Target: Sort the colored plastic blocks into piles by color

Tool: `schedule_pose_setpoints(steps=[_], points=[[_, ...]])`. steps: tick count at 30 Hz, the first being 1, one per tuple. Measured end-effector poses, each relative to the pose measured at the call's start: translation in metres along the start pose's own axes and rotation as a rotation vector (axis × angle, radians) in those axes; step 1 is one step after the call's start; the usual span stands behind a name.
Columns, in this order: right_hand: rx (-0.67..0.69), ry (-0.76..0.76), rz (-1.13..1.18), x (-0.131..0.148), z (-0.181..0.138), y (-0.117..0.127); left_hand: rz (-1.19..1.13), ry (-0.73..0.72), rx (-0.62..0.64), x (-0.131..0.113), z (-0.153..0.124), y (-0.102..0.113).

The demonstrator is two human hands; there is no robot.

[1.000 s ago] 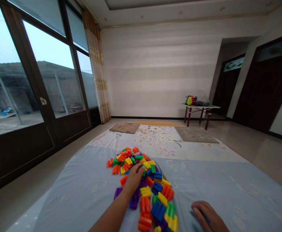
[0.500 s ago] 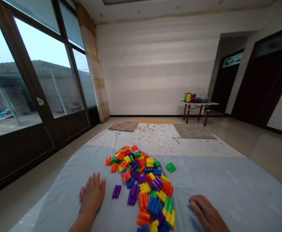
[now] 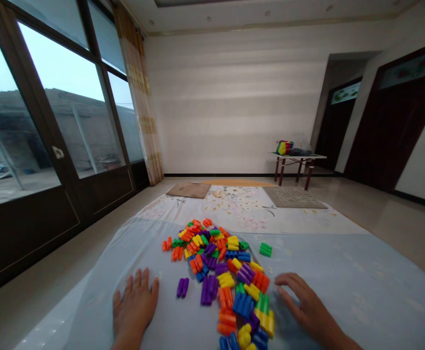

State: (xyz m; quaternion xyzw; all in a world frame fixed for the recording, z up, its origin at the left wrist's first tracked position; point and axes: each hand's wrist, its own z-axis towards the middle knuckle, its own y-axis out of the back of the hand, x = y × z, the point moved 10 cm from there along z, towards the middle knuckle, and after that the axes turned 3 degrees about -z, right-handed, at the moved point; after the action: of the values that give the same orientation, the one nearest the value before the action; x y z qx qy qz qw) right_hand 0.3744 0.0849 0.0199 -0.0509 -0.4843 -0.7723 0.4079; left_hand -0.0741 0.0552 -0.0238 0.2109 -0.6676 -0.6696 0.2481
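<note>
Purple blk (image 3: 182,288) nr L hand (image 3: 135,305), long axis approx fwd/back

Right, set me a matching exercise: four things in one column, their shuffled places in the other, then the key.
Things
1. Left hand
2. Right hand
3. Lone purple block
4. Curtain

Places
A. Between the left hand and the block pile
B. Beside the windows
C. Right of the block pile
D. Left of the block pile, palm down

Pairs: 1-D, 2-C, 3-A, 4-B
</note>
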Motion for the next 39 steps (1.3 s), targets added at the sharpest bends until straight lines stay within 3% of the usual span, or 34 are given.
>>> schedule_pose_setpoints(steps=[4,9,14,19,24,30,34,36,39], points=[[0.11,0.249,-0.002,0.102,0.072,-0.052,0.011,-0.012,-0.03,0.001,-0.001,-0.001],[0.3,0.376,-0.122,0.187,0.152,-0.159,0.011,-0.008,-0.049,0.002,-0.003,0.001],[0.442,0.395,-0.297,0.223,0.195,-0.251,0.068,-0.024,-0.078,0.0,-0.002,-0.003],[0.573,0.358,-0.414,0.218,0.211,-0.29,0.094,-0.031,-0.087,-0.001,-0.002,-0.002],[0.648,0.321,-0.505,0.178,0.211,-0.27,0.06,-0.006,-0.043,0.001,-0.003,0.003],[0.669,0.349,-0.494,0.136,0.176,-0.2,0.037,0.005,-0.08,0.002,-0.003,0.004],[0.824,0.356,-0.508,0.116,0.154,-0.154,0.093,-0.009,-0.02,0.0,-0.003,-0.001],[0.853,0.312,-0.502,0.11,0.165,-0.14,0.115,-0.008,-0.009,0.0,-0.002,-0.002],[0.652,0.17,-0.439,0.108,0.215,-0.132,0.122,0.005,-0.013,0.001,-0.001,-0.003]])
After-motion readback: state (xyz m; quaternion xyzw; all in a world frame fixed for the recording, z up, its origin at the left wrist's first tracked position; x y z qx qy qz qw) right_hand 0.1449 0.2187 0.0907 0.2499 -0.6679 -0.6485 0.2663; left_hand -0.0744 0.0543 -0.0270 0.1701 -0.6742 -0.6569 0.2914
